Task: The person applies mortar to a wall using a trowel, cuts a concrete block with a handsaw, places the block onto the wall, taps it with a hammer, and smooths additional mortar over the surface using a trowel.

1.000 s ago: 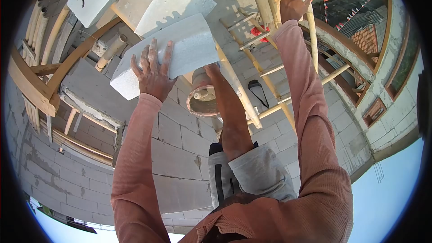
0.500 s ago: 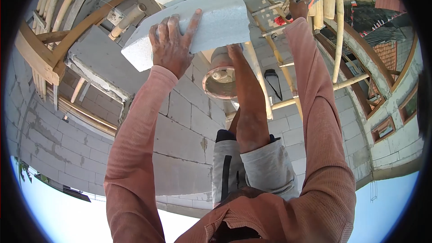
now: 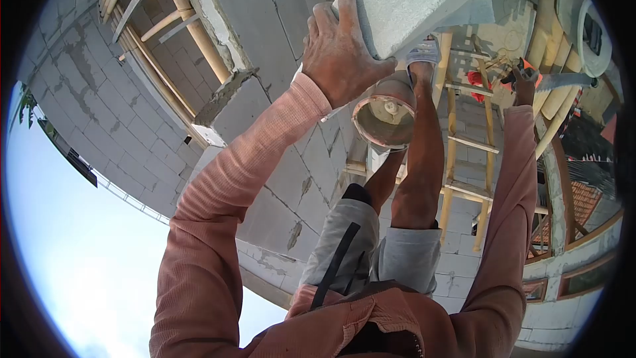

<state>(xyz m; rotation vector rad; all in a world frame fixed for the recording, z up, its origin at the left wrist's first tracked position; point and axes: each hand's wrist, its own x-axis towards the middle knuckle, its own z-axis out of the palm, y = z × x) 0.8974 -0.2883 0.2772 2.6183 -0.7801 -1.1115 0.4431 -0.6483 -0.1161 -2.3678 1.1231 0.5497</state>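
Note:
A pale lightweight concrete block (image 3: 411, 0) is at the top centre. My left hand (image 3: 341, 53) is on its near left corner, with the index finger along one edge and the thumb against the lower edge. White edges show behind that hand and wrist; whether they belong to the same block I cannot tell. Out to the right, my right hand (image 3: 523, 83) is closed round the orange handle of a handsaw (image 3: 563, 81), its grey blade pointing right, away from the block. Below the block is a mortar-smeared bucket (image 3: 384, 119), beside my legs.
A wooden ladder-like frame (image 3: 470, 142) stands right of my legs. Grey block walls (image 3: 119, 93) rise on the left, with a rough mortar-edged opening (image 3: 228, 93). Bamboo poles (image 3: 546, 46) and a pale oval container (image 3: 589, 33) are at upper right. A red item (image 3: 477, 83) lies near the ladder.
The view has swung, and the block now shows its end face at the upper right. My left hand has shifted from flat on its face to its corner. The saw blade has turned from up-right to sideways.

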